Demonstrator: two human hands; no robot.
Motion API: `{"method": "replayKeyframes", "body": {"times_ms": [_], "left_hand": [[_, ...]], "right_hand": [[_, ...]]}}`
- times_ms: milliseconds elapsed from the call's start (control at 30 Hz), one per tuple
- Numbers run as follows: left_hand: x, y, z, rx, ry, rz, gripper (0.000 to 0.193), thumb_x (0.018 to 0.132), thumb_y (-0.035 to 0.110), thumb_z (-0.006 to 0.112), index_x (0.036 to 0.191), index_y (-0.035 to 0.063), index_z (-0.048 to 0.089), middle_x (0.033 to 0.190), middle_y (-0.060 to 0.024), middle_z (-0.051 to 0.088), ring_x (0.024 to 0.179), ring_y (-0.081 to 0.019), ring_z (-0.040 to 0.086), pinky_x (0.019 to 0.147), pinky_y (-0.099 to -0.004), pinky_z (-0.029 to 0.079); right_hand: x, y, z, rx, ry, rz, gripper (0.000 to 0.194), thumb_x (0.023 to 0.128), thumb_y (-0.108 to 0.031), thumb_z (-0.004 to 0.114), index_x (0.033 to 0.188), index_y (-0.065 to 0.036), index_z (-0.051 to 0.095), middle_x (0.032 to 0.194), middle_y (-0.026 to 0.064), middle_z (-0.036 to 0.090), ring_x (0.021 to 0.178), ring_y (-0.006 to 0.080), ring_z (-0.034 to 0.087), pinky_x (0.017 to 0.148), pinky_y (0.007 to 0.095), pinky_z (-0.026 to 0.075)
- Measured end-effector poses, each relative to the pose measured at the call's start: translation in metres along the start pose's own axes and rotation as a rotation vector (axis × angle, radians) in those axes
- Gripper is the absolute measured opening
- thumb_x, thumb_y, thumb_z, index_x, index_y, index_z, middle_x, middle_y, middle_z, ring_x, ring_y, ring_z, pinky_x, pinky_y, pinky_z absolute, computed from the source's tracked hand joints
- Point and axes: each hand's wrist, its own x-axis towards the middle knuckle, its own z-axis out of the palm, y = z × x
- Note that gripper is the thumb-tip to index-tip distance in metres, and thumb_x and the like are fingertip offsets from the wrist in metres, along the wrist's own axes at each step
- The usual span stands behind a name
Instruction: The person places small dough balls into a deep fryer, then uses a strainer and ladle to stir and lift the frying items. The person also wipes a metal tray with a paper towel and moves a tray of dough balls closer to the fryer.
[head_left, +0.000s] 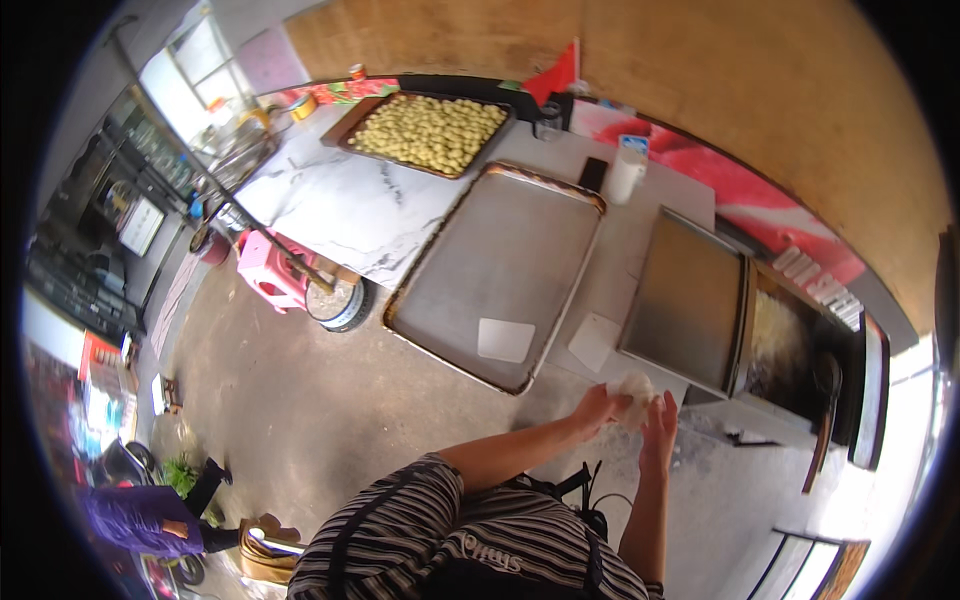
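Observation:
Both my hands are raised in front of me, near the counter's front edge. My left hand (598, 409) and my right hand (660, 426) hold a crumpled, whitish, translucent thing (632, 397) between them; it looks like a thin plastic bag or film, though blur hides its details. Beyond them a large, worn metal baking tray (499, 247) lies on the counter, with a white flat scraper-like piece (506, 340) on it. Another white flat piece (594, 342) lies right of that tray. Farther back, a tray of small pale-yellow dough-like balls (431, 131) rests on the marble-patterned counter (330, 202).
To the right stand a metal-lidded unit (686, 300), an open dark vat (784, 352) and a long-handled ladle (827, 405). A white bottle (627, 174) and a dark phone (593, 173) are behind. A pole in a weighted bucket (336, 304), a pink stool (270, 266) and a person in purple (139, 521) are left.

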Motion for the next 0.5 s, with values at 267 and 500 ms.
{"method": "replayKeyframes", "body": {"times_ms": [267, 500], "left_hand": [[0.001, 0.056, -0.015, 0.078, 0.06, 0.152, 0.028, 0.077, 0.007, 0.062, 0.104, -0.0003, 0.057, 0.089, -0.009, 0.064, 0.077, -0.0177, 0.063, 0.062, -0.0313, 0.05], [-0.025, 0.071, -0.058, 0.567, 0.419, 0.192, 0.042, 0.07, 0.014, 0.07, 0.108, 0.001, 0.054, 0.084, -0.0133, 0.064, 0.076, -0.016, 0.062, 0.064, -0.0315, 0.047]], "right_hand": [[0.033, -0.019, 0.024, 0.204, -0.233, 0.238, 0.039, 0.084, -0.004, 0.058, 0.122, -0.003, 0.049, 0.104, 0.0059, 0.06, 0.088, 0.0154, 0.059, 0.072, 0.0264, 0.05], [0.019, -0.01, 0.094, -0.439, -0.282, -0.316, 0.027, 0.077, 0.003, 0.059, 0.104, 0.0, 0.057, 0.099, 0.0088, 0.06, 0.085, 0.0182, 0.059, 0.073, 0.0293, 0.049]]}}
